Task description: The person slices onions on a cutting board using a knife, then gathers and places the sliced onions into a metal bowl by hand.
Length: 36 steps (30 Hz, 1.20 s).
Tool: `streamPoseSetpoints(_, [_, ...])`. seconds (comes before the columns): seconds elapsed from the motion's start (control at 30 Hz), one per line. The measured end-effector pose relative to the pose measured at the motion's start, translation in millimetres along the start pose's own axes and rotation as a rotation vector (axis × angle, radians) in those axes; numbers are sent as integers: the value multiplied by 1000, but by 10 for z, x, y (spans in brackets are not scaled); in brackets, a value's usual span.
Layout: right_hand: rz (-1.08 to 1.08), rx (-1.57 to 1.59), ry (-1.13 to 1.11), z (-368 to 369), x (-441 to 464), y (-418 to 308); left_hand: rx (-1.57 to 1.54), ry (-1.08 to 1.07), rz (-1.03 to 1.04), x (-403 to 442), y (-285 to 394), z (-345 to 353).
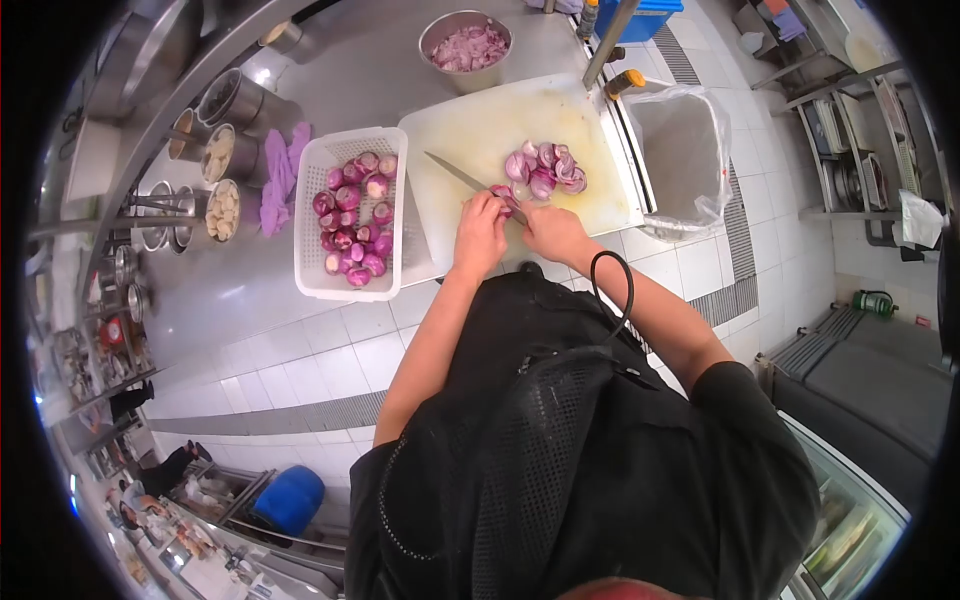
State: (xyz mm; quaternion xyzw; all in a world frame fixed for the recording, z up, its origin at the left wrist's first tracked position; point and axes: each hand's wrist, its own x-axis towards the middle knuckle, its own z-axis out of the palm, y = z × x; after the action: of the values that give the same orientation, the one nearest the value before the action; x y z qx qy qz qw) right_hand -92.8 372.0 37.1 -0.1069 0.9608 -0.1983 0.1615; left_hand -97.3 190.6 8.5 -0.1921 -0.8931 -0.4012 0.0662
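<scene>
My right hand (552,235) is closed around the handle end of a knife (455,172), whose blade points up and left across the white cutting board (450,125). Close beside it, my left hand (482,232) grips a piece of red onion (503,196) near the board's front edge. The fingers hide much of this piece and part of the knife. On the right half of the board lies a pile of peeled, cut red onions (545,168). A white plastic basket (308,215) left of the board holds several whole red onions (350,220).
Behind the board stands a metal bowl (467,80) of chopped onion. A bin with a clear liner (685,160) is right of the counter. Purple cloths (280,180) and metal containers (235,155) sit at left. Another person's legs (170,470) show at lower left.
</scene>
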Motion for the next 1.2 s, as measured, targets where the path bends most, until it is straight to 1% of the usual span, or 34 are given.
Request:
streamPoseSetpoints(0.07, [-13,-25,2,-80,9,146,1,7,15,99,11,37])
streamPoseSetpoints(0.1, [-14,-29,-2,-114,23,160,-52,5,-30,157,-11,90])
streamPoseSetpoints(0.13, [24,-44,-29,-154,30,184,-108,1,-74,176,-18,136])
streamPoseSetpoints(0.17, [65,-59,-53,-199,25,205,-114,1,-72,159,-22,153])
streamPoseSetpoints(0.23, [62,-78,-3,-233,-7,156,-60,-75,-99,223,-21,125])
streamPoseSetpoints(0.27, [54,-89,35,-222,-35,113,-62,-71,-98,254,-14,136])
streamPoseSetpoints(0.37, [103,-83,7,-352,-125,-88,-38,-36,-41,237,-22,143])
streamPoseSetpoints(0.47, [144,-24,-28,-90,14,19,-58,-37,-63,202,-27,151])
streamPoseSetpoints(0.57, [86,-111,-56,-343,23,-99,-93,-40,-71,148,-54,170])
streamPoseSetpoints(0.6, [83,-109,-49,-275,51,-82,-86,-18,-75,175,-60,178])
streamPoseSetpoints(0.67, [109,-11,47,-7,7,-1,-82,0,-82,169,-33,169])
streamPoseSetpoints(0.7, [115,-6,46,29,-30,12,-70,-25,-87,138,-6,152])
streamPoseSetpoints(0.77, [67,27,26,-44,127,111,-50,-21,-69,332,-16,119])
streamPoseSetpoints(0.83, [56,40,25,-95,97,186,-2,1,288,297,-28,107])
streamPoseSetpoints(0.87, [37,35,38,-156,139,225,1,1,299,320,-54,100])
streamPoseSetpoints(0.9, [40,34,49,-208,157,227,116,-30,288,345,-68,91])
streamPoseSetpoints(0.93, [46,17,17,-213,94,221,225,-72,267,291,-59,107])
streamPoseSetpoints(0.97, [54,7,-26,-161,-13,199,217,-91,259,210,-43,149])
streamPoseSetpoints(1.03, [97,26,-17,-38,-108,159,-31,-12,-348,168,86,116])
streamPoseSetpoints(1.07, [127,30,12,-11,-106,155,-27,-19,-356,115,60,79])
streamPoseSetpoints(1.13, [106,24,-4,-71,-98,140,6,20,49,43,-56,6])
streamPoseSetpoints(1.17, [96,23,-2,-94,-82,127,5,17,47,25,-79,19])
streamPoseSetpoints(1.2, [88,22,-2,-128,-96,103,-13,-41,62,15,-70,25])
